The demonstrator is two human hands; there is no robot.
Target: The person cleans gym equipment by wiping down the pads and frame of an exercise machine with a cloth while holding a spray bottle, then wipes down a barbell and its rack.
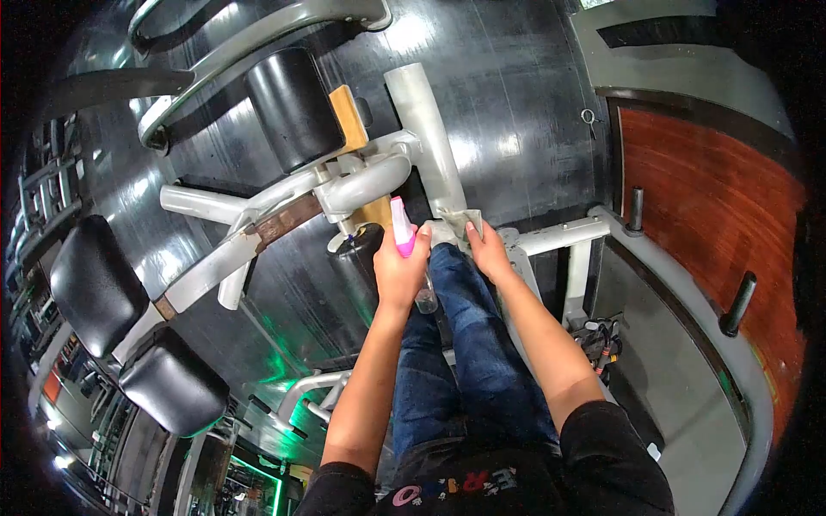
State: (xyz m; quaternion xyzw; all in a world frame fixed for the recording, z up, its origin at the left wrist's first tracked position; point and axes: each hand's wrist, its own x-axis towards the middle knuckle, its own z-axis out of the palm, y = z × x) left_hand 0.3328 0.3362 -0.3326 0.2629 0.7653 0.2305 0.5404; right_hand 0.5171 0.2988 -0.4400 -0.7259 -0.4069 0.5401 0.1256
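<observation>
My left hand [399, 273] is closed round the neck of a spray bottle [402, 228] with a white and pink head. Part of its clear body [426, 299] shows below my wrist. A greyish cloth [469, 220] is pinched in my right hand [490, 253], close to the lower end of a thick white tube [427, 129] on a gym machine. Whether the cloth presses on the frame is hard to make out. Just left of the bottle is a black roller pad [354, 251], partly hidden by my left hand.
A black padded cushion [295, 109] on the machine lies ahead to the left. Two black seat pads [176, 381] are at the far left. At right, a white frame arm [564, 236] joins a curved rail with black pegs [738, 304]. Dark flooring [525, 112] surrounds the machine.
</observation>
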